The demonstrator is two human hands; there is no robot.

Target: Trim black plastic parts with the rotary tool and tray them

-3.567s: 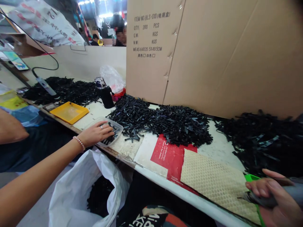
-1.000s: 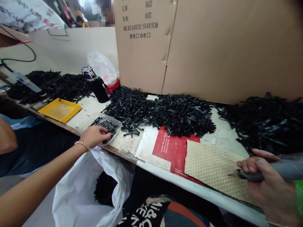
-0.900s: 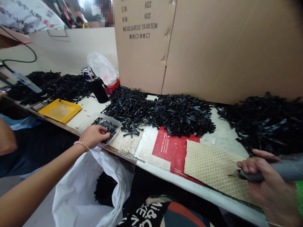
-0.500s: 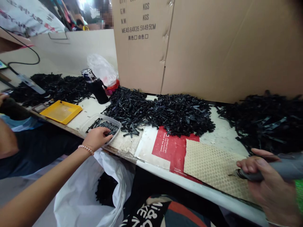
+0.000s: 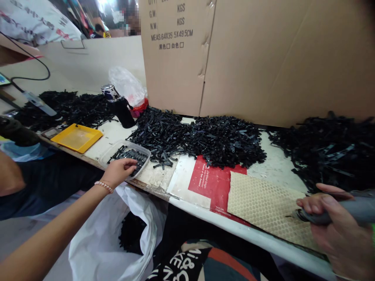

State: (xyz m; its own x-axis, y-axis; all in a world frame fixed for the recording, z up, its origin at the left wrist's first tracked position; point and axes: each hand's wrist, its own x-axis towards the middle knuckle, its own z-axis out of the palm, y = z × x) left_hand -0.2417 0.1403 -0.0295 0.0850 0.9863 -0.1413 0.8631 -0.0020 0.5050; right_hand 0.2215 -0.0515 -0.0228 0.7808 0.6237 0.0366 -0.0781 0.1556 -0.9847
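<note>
Resting palm-down, the left hand (image 5: pixel 118 172) lies with its fingers over a layer of black plastic pieces (image 5: pixel 129 155) inside a clear plastic tub (image 5: pixel 145 156). It looks relaxed rather than clenched, though I cannot tell whether it is pinching a piece. A beaded bracelet (image 5: pixel 103 187) circles that wrist. The tub sits near the front edge of the surface (image 5: pixel 275 169), just beside a large heap of the same black pieces. At the lower right, the right hand (image 5: pixel 331 218) is clenched around a grey handheld tool (image 5: pixel 348 210), whose narrow tip points left and sits just above a perforated tan mat (image 5: pixel 263 210). The mat overlaps a red printed card (image 5: pixel 208 191). Further black heaps lie along the back of the surface against an upright cardboard sheet (image 5: pixel 249 58). Farther left are a yellow tray (image 5: pixel 77 137), a black-sleeved bottle (image 5: pixel 120 111) and a crumpled plastic bag (image 5: pixel 125 88). Below the surface edge, an open white sack (image 5: pixel 99 242) holds more black pieces (image 5: pixel 131 236). A co-worker's forearm (image 5: pixel 8 179) enters at the far left, well apart from both hands.
</note>
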